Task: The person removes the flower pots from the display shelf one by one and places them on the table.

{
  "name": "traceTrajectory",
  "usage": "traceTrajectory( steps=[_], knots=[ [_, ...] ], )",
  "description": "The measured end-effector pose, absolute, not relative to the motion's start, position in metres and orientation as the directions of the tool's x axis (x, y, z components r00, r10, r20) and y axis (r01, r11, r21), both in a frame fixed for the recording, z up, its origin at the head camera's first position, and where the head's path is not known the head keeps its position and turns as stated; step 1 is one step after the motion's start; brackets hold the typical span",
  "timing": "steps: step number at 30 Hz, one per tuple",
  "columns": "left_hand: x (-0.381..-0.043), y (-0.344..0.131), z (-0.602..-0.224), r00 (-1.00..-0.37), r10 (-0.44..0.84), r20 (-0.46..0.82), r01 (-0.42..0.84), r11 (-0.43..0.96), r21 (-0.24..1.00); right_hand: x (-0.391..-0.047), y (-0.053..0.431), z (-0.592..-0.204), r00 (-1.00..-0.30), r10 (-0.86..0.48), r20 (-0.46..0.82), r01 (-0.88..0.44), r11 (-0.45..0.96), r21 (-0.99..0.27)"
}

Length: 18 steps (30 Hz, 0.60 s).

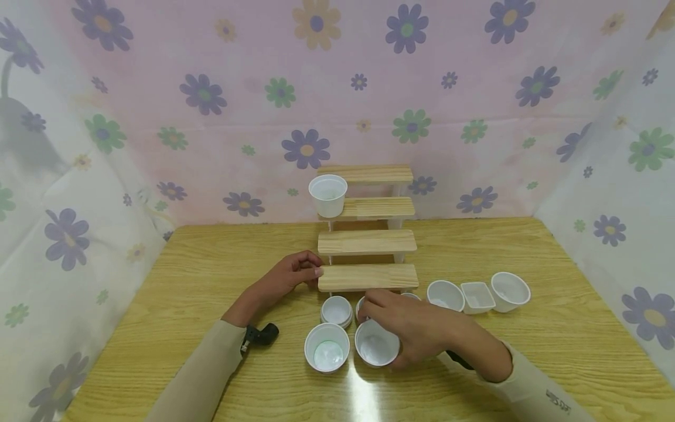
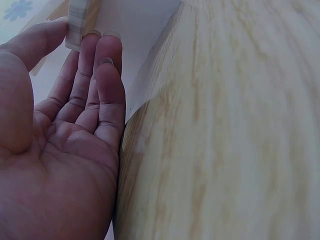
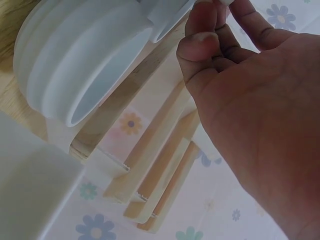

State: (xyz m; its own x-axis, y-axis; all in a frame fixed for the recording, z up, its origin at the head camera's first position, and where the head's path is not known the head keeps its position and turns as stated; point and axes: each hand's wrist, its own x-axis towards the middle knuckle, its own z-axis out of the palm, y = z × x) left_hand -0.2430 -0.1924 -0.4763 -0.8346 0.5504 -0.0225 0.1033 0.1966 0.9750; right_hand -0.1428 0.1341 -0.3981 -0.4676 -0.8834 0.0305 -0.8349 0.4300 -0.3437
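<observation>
My left hand (image 1: pixel 289 275) is at the left end of the lowest step of a wooden tiered stand (image 1: pixel 367 278). In the left wrist view its thumb lies on one side of the plank end (image 2: pixel 77 25), and the fingertips lie on the other. My right hand (image 1: pixel 408 325) reaches over a round white cup (image 1: pixel 375 351), holding it by the rim with fingers on its far side and thumb at its right. In the right wrist view the curled fingers (image 3: pixel 202 47) meet a small bit of white at the top edge; most of that cup is out of frame.
Another white cup (image 1: pixel 327 354) and a smaller round container (image 1: pixel 336 310) stand left of my right hand. A round bowl (image 1: pixel 444 296), a square dish (image 1: pixel 477 297) and a taller cup (image 1: pixel 510 291) line up rightward. One white cup (image 1: pixel 328 199) sits high on the stand.
</observation>
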Motion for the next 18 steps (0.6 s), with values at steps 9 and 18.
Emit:
traceTrajectory(
  steps=[9,18],
  knots=[
    [-0.242,-0.191,-0.474,-0.830,0.557,-0.015,0.114,0.196,0.974,-0.146,0.138,-0.393,-0.470,-0.882,0.020,-0.792,0.412,-0.450],
    [-0.243,-0.191,-0.475,-0.834,0.551,-0.022,0.106,0.199,0.974,-0.154,0.138,-0.390,-0.534,-0.839,0.108,-0.762,0.422,-0.491]
  ],
)
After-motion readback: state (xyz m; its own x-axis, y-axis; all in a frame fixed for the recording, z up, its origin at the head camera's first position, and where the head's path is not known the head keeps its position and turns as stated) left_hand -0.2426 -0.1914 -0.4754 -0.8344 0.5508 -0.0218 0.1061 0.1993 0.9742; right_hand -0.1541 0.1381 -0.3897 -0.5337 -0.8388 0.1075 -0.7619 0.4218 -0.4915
